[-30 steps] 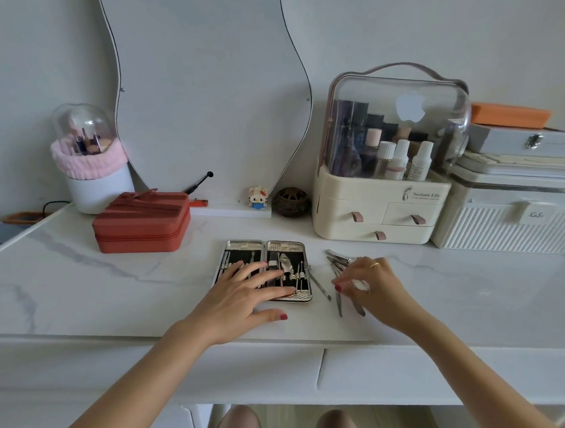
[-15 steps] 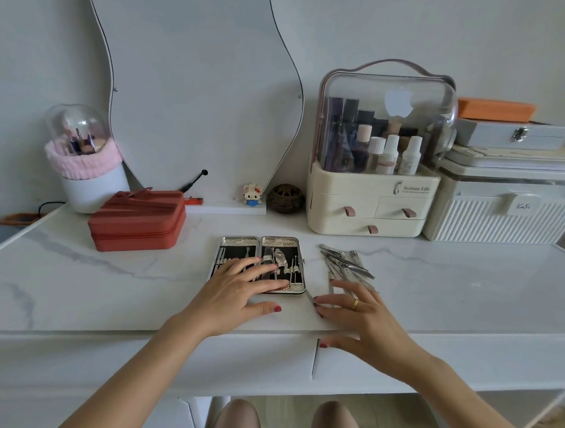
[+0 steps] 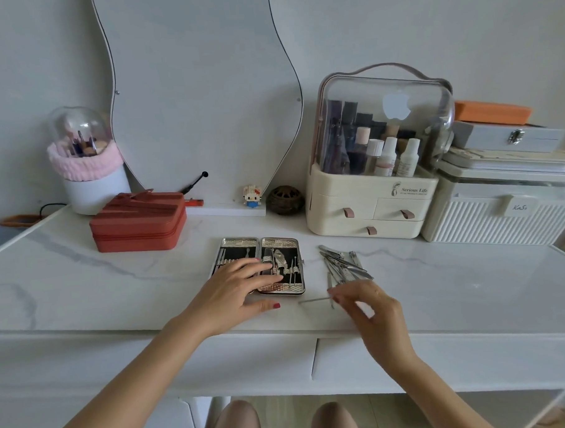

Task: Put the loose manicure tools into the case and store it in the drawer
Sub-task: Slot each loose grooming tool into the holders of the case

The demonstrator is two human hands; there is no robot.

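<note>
Left hand [image 3: 236,288] fingers spread, hiding part of open case [image 3: 278,265]; right hand [image 3: 372,310] fingers pinching thin tool [image 3: 314,299].

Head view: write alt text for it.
A person's right hand pinches a thin metal tool beside a pile of loose manicure tools, while the left hand rests on the open case on a white marble-look table.

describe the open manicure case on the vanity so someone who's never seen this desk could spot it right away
Start at the wavy mirror leaning on the wall and come forward across the white marble tabletop. The manicure case lies open flat near the front edge, under the left hand, left of a pile of loose metal tools. Unlike the closed red zip case behind, it has textured silver edges and a black lining holding tools.
</note>
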